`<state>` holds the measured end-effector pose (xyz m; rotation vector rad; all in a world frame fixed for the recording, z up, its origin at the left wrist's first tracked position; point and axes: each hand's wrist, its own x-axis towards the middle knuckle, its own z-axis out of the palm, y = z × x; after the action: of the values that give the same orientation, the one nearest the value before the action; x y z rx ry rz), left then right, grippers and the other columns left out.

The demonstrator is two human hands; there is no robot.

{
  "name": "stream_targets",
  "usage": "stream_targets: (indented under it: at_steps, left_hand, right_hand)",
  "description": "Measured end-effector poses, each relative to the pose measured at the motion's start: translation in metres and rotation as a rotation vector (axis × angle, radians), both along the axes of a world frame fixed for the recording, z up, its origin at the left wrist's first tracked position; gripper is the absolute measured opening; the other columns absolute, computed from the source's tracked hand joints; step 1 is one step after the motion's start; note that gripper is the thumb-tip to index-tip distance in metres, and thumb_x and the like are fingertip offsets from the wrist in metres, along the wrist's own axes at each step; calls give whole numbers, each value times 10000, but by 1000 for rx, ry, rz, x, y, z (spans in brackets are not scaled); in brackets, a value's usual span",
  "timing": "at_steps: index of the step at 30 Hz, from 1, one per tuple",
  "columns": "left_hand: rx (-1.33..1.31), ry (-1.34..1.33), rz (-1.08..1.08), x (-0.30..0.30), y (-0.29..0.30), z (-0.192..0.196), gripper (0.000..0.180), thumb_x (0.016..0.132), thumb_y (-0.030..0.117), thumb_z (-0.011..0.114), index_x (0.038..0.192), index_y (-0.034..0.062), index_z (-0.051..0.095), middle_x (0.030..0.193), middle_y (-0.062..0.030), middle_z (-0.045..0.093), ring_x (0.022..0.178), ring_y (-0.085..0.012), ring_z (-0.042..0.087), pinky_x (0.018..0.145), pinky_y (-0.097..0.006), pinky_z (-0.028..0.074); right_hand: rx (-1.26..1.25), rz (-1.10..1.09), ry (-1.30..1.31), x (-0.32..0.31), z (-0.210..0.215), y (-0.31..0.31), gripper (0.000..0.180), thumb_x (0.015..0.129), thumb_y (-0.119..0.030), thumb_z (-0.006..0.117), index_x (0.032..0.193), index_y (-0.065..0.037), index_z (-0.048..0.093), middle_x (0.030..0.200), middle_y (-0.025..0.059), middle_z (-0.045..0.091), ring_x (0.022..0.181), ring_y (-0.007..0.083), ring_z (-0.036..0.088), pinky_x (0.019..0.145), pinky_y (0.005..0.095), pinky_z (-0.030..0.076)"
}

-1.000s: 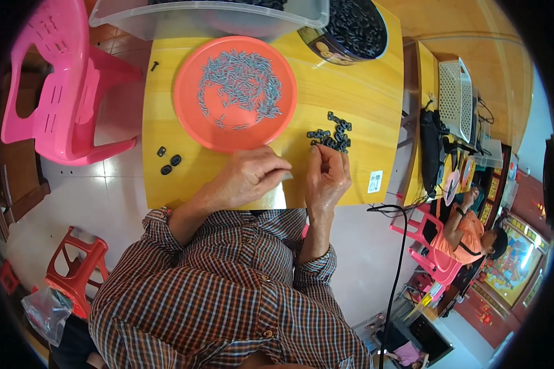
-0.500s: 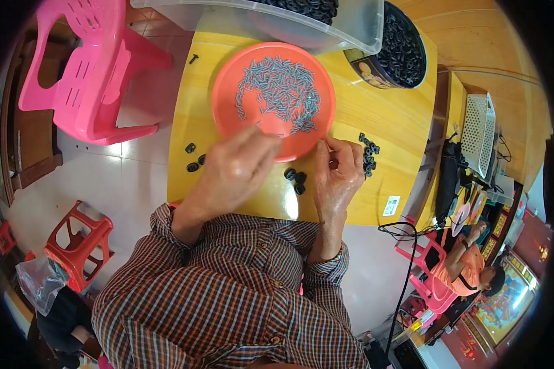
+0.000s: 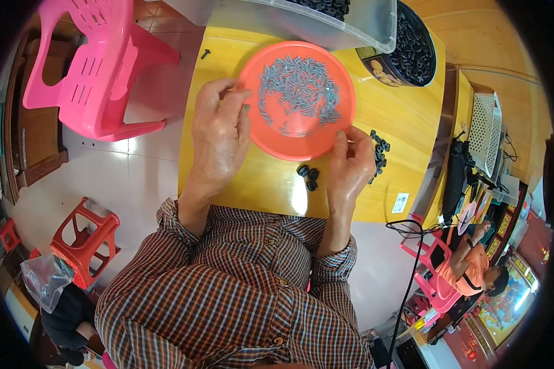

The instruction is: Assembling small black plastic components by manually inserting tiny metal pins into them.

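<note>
A round orange-red plastic plate (image 3: pixel 271 138) rests on the yellow table, with many small grey screw-like pins (image 3: pixel 301 83) spread in it. At the plate's left rim, my left hand (image 3: pixel 221 132) has its fingers bent, thumb and fingertips at the edge. My right hand (image 3: pixel 354 163) pinches the lower right rim; whether its palm hides a small part, I cannot tell. Between my hands, near the table's front edge, lie a few small black oval parts (image 3: pixel 308 175). A row of black parts (image 3: pixel 380 154) lies just right of my right hand.
Beyond the plate stand a clear plastic bin (image 3: pixel 351 31) and a dark round tub (image 3: pixel 412 55), both holding black parts. One black screw (image 3: pixel 205 54) lies at the table's far left. A pink chair (image 3: pixel 92 74) and red stool (image 3: pixel 86 243) stand left. A person (image 3: pixel 465 267) sits at right.
My left hand has moved from above the pins to the plate's left rim. The plate has shifted slightly right, and the pins have spread lower. My left hand now covers the black parts at left.
</note>
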<state>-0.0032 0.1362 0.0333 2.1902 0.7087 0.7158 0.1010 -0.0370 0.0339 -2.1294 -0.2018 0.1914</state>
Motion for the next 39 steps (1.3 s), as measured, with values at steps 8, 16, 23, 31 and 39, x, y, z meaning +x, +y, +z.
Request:
stream_targets:
  at_steps: [8,16,23,31,39]
  left_hand:
    - [85,16,-61,0,2,-7,234,789,-105,551,1006,-32,603,1088,-148,524,866,-236,596,698,-299,512]
    - [-11,44,9,0,4,-7,253,772,-90,581,1016,-29,609,1008,-142,513,786,-221,594,646,-280,519]
    - [-39,23,32,1,3,-11,230,730,-49,610,959,-38,619,957,-173,521,792,-320,598,657,-369,510]
    - [17,30,78,-2,1,-16,219,770,-59,617,985,-25,639,964,-127,544,756,-208,611,650,-277,532]
    - [34,-27,124,-2,2,-21,221,717,-70,625,928,-9,642,912,-140,541,755,-255,589,612,-323,501]
  right_hand:
    - [-532,397,-530,-14,14,-5,377,741,87,500,1084,-12,623,1119,144,577,1006,308,557,865,396,443]
    - [-496,413,-521,-7,10,-5,451,722,54,518,1153,-47,608,1210,79,568,1164,267,485,1031,411,304]
    - [-699,660,-681,-20,-1,4,490,734,-60,563,1223,-61,569,1300,43,501,1234,246,426,1074,537,196]
    - [-625,666,-669,-21,3,-5,453,705,3,563,1157,8,582,1189,95,549,1168,228,485,1087,534,192]
    - [-540,881,-717,-4,11,-13,375,703,-69,564,1061,35,602,1131,140,558,1131,261,498,1082,483,278]
